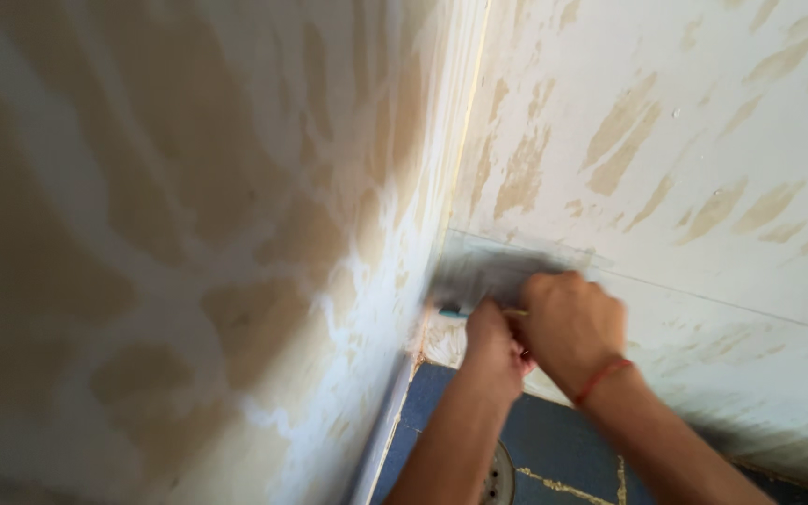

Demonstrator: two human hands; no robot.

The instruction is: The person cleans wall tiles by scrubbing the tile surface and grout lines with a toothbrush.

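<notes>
Currently, head view:
Left hand (490, 339): fingers curled shut, apparently on the trowel's handle, low by the corner.
Right hand (568, 323): fist closed over the same grip; red thread at wrist.
Putty trowel (488, 271): blurred blade flat against the right wall (703, 140), near the corner.
Progress: both walls patchily skimmed, tan patches remain; left wall (142, 234) uneven.
Floor (563, 449): blue tile, round drain (496, 477).
</notes>
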